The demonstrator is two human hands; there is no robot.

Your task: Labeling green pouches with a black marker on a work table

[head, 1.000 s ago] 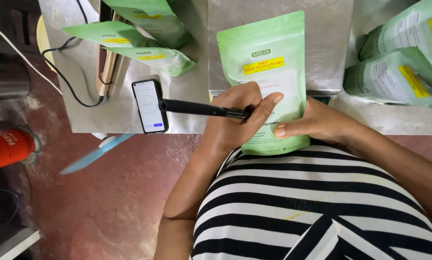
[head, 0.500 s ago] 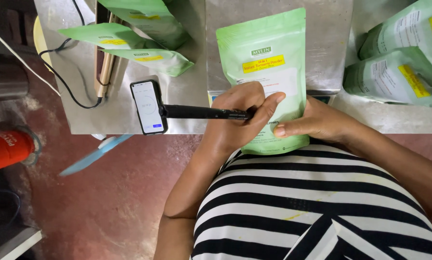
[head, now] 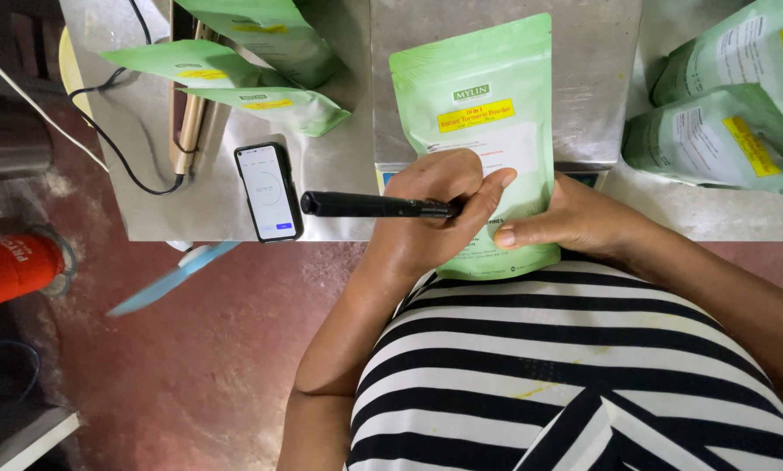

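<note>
Closest in, the left hand point(head: 435, 209) is curled tight around a black marker point(head: 378, 206), fingers pinched on the barrel near the tip, the long cap end sticking out leftward over the table edge. That grip puts the tip down on the white panel of the light green pouch point(head: 487, 131), which reads as a writing hold. Right beside it, the right hand point(head: 574, 222) lies flat on the pouch's lower right edge, fingers together and pointing left, holding nothing, just pressing so the bag cannot slide under the pen. The pouch itself lies face up on the steel table point(head: 339, 174), its bottom overhanging toward the striped shirt. Just left sits a phone point(head: 269, 192), screen lit and within glance. Farther back, more green pouches point(head: 234, 70) lie scattered to the left, and a stack of filled ones point(head: 723, 131) lies to the right, well apart from the working spot.
</note>
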